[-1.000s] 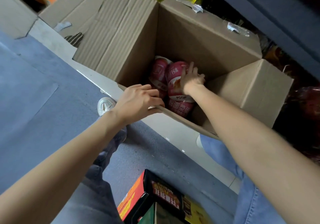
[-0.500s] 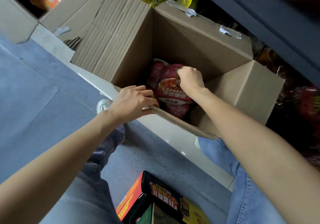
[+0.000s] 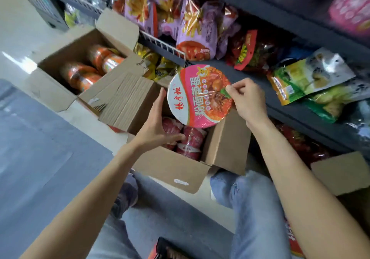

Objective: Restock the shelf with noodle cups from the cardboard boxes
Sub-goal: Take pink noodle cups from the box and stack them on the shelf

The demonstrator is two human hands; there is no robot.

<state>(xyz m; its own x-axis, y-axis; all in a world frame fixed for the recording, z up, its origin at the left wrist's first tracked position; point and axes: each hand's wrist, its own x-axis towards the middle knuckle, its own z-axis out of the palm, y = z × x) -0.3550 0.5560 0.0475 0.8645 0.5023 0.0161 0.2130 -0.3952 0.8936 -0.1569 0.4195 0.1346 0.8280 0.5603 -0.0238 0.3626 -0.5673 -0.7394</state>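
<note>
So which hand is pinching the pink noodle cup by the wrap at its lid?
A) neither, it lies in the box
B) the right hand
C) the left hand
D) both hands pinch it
B: the right hand pinches the wrap at the lid's edge of the noodle cup, which is held up above the cardboard box, while the left hand is open, its fingers straight beside the cup.

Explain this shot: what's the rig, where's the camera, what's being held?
No machine here: a person works with bare hands, filmed by one wide-angle camera on their head looking down. The right hand pinches the wrap of a pink noodle cup, lid facing the camera; the left hand is open beside it, fingers straight. Below is an open box with more red cups; a second box holds orange cups. Snack bags fill the shelf.
</note>
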